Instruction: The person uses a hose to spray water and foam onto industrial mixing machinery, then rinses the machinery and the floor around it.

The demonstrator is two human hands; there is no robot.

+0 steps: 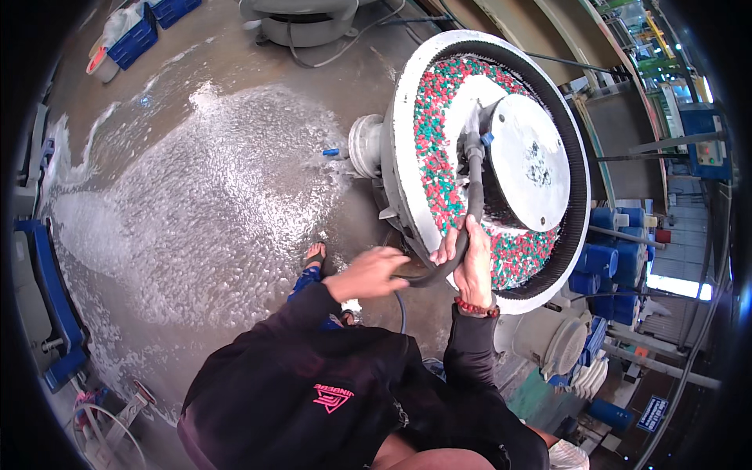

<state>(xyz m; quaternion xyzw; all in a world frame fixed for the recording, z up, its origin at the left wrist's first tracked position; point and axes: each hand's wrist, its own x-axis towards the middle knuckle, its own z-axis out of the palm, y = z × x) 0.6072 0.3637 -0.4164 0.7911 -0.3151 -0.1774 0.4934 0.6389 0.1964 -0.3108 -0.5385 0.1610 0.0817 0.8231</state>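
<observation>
Matte dark hose [475,196] over a round white-rimmed tub [405,133] of red-and-green chips [433,117]
Right hand [474,270], fingers wrapped round hose, at tub's six o'clock; blurred left hand [365,274], fingers loosely spread, at eight.

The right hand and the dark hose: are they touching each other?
Touching: the head view shows the right hand closed around the dark hose.

Small pieces [432,137] are held in a big round tub [403,125]. A hose [475,188] is stretched over its near edge. Foam [211,196] is spread at left, barrels [601,260] stacked at right.
</observation>
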